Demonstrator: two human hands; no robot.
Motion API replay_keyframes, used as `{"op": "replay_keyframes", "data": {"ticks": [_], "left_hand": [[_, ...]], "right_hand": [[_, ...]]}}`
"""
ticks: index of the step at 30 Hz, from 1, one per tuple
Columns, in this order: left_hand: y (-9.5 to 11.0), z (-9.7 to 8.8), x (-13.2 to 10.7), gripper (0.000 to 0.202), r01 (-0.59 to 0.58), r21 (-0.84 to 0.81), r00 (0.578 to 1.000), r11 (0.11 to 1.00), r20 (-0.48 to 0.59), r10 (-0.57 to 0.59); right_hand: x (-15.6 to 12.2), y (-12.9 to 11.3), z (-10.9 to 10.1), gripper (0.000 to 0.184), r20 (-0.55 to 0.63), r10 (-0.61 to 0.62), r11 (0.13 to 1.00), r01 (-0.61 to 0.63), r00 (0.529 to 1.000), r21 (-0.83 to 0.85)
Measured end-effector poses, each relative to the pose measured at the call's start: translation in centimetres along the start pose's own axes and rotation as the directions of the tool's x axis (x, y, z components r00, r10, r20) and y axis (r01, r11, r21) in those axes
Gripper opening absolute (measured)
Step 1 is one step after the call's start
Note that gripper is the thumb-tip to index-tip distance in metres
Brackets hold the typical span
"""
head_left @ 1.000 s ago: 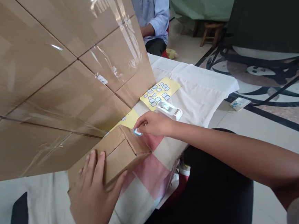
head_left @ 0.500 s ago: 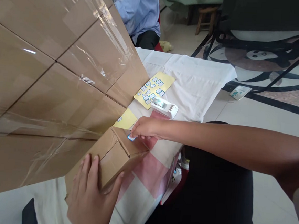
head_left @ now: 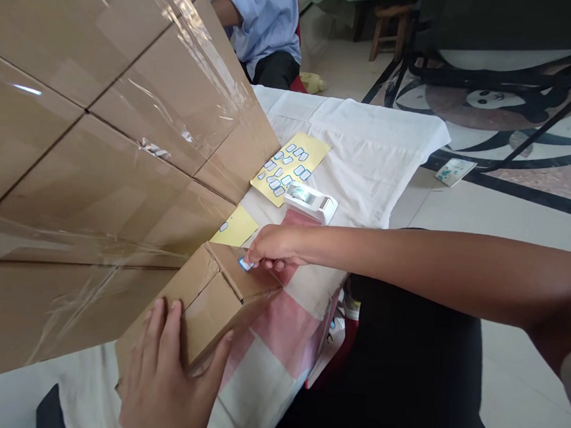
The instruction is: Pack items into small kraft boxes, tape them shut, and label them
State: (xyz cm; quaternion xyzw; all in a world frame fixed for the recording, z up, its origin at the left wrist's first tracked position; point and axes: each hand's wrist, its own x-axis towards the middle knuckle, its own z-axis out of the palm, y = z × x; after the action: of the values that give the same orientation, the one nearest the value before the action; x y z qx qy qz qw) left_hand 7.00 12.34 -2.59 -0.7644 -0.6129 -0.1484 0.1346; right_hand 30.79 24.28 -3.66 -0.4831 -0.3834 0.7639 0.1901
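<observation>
Far left: one large cardboard carton [head_left: 96, 159], sealed with clear tape, tilted over the table [head_left: 379, 149]; no print readable on it.

Below centre-left: one left hand [head_left: 168, 376], laid flat on the near end of one small cardboard box [head_left: 210, 294]; fingers straight and close together, thumb spread down the box's side.

Centre: one right hand [head_left: 273, 247], fingers bunched together, tips pressed on one small blue-edged sticker [head_left: 246, 264]. Sticker on the top of the small box, beside the flap seam.

Just behind the small box: two yellow backing sheets. Near sheet [head_left: 235, 228], partly under the carton, with one sticker showing. Far sheet [head_left: 292, 165] with about a dozen stickers; any writing too small to read.

Between the sheets, slightly right: one small white device [head_left: 311, 203], no brand legible.

Top centre: one co-worker in a blue shirt [head_left: 261, 14], seated beyond the table.

Upper right: one wooden stool [head_left: 387, 24]; one small card [head_left: 454, 171] on the floor.

Compared with one second ago: sticker and right fingertips farther onto the box top, away from its far edge; left hand in the same flat hold; sheets and device unmoved on the table.
</observation>
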Motion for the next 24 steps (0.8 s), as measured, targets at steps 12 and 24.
{"op": "replay_keyframes", "data": {"ticks": [12,24], "left_hand": [[0.02,-0.05,0.21,0.082,-0.009,0.002,1.0,1.0,0.009,0.009],[-0.04,-0.13,0.15,0.082,0.015,-0.002,0.999,1.0,0.031,-0.014]], "right_hand": [[-0.15,0.04,0.17,0.028,0.06,0.083,0.995,-0.079,0.995,-0.065],[0.1,0.85,-0.26,0.041,-0.059,-0.12,0.932,0.092,0.991,-0.351]]}}
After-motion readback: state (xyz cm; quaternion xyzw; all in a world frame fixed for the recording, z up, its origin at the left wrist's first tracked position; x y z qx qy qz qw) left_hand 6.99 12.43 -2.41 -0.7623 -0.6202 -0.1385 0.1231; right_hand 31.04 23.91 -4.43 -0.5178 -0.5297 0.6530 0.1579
